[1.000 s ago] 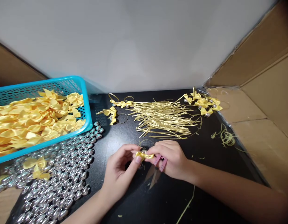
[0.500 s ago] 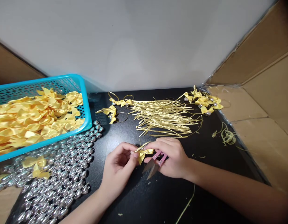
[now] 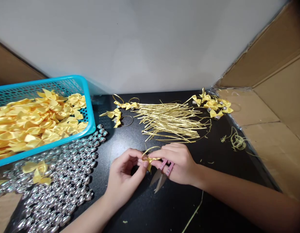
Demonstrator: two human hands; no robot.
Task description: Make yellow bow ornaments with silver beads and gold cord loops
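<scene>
Between my two hands is a yellow ribbon bow (image 3: 149, 165) with a loop of gold cord (image 3: 151, 148) rising above it. My left hand (image 3: 127, 173) pinches the bow's left side between thumb and fingers. My right hand (image 3: 180, 165) holds pink-handled thread snips (image 3: 163, 173) in its palm, blades pointing down toward the table, while its thumb and forefinger reach the bow and cord from the right. The fingertips hide part of the bow's middle. Just beyond my hands lies a pile of cut gold cords (image 3: 172, 121).
A blue basket (image 3: 91, 116) full of yellow bows stands at left, with many silver beads (image 3: 64, 181) spread before it. Bows with beads (image 3: 214, 105) lie at the back right, others (image 3: 116, 116) back left. Tangled thread (image 3: 238, 140) lies right. Cardboard (image 3: 268, 129) borders the black table.
The bow has turned in my fingers, and the gold cord now arches up as a clearer loop. The snips stay in my right hand, their blades slightly lower.
</scene>
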